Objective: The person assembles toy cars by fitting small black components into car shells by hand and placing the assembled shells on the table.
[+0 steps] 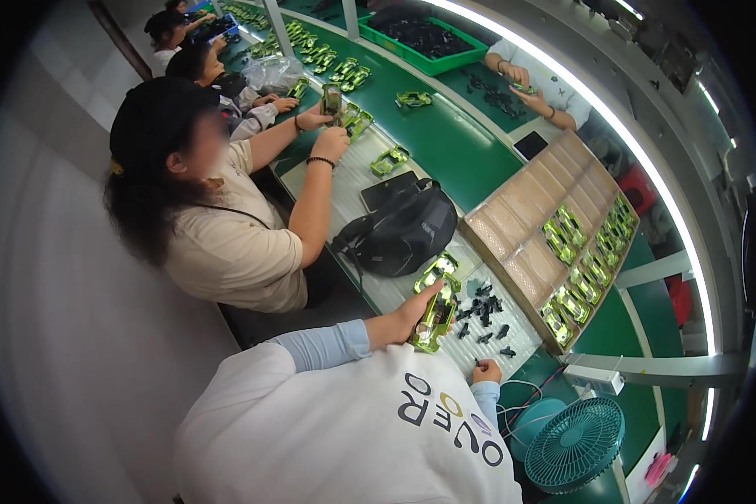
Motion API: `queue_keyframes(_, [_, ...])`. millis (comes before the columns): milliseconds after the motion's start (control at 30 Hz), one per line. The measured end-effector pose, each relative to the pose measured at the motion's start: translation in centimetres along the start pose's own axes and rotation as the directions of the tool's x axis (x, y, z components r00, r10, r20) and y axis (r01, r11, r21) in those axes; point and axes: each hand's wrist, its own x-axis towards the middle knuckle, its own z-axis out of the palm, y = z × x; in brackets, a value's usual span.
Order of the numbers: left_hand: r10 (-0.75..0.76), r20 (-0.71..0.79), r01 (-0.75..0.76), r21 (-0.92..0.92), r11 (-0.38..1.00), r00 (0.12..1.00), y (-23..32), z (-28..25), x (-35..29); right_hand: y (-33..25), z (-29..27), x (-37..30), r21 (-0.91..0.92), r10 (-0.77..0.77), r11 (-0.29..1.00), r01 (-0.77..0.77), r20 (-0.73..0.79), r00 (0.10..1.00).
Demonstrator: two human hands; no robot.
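Observation:
My left hand [412, 316] is wrapped round a bright green toy car body shell [433, 328], its hollow side facing up. Another green shell [438, 270] lies just beyond it on the white work mat [522, 338]. To the right of the held shell, small black plastic parts [484, 304] are scattered in a loose heap. My right hand [485, 370] is closed at the mat's near edge, close to these parts. A tiny dark tip shows at its fingers, too small to name.
A divided cardboard tray [512, 220] with several green shells stands at the right. A black bag [401, 228] and a phone [388, 191] lie ahead. A teal fan [573, 445] stands at the near right. Co-workers sit along the green conveyor belt [470, 155].

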Motion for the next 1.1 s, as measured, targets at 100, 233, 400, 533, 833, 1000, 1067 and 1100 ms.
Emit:
queue_keyframes(100, [0.001, 0.005, -0.001, 0.001, 1.000, 1.000, 0.0, 0.1, 0.0, -0.1, -0.5, 0.0, 0.022, 0.027, 0.999, -0.028, 0.012, 1.000])
queue_keyframes(233, [-0.036, -0.013, 0.036, 0.019, 0.999, 0.999, 0.0, 0.4, -0.2, 0.9, -0.5, -0.1, 0.069, 0.073, 0.995, -0.074, 0.023, 0.997])
queue_keyframes(400, [0.004, -0.027, -0.003, 0.020, 1.000, 1.000, 0.1, 0.3, -0.5, -1.3, -1.5, 0.0, 0.115, 0.149, 0.982, -0.153, 0.038, 0.988])
queue_keyframes(533, [-0.019, -0.027, 0.019, 0.008, 1.000, 0.999, 0.0, 0.2, -0.3, 0.0, -0.6, 0.4, 0.228, 0.264, 0.937, -0.266, 0.039, 0.964])
queue_keyframes(833, [-0.080, -0.011, 0.080, 0.029, 0.996, 0.997, 0.3, -0.2, -0.2, -1.0, -0.6, 0.5, 0.294, 0.335, 0.882, -0.369, 0.161, 0.928])
queue_keyframes(1000, [-0.082, -0.009, 0.082, 0.032, 0.996, 0.997, 0.4, 0.0, -0.1, -1.0, -0.7, 0.5, 0.280, 0.300, 0.899, -0.337, 0.169, 0.939])
queue_keyframes(1067, [-0.078, -0.005, 0.078, 0.041, 0.996, 0.997, 0.4, 0.1, -0.1, -0.4, -0.5, 0.5, 0.259, 0.271, 0.917, -0.304, 0.154, 0.950])
queue_keyframes(1100, [-0.071, -0.016, 0.072, 0.029, 0.997, 0.997, 0.3, 0.2, -0.1, 0.0, -0.3, 0.6, 0.260, 0.268, 0.918, -0.300, 0.152, 0.951])
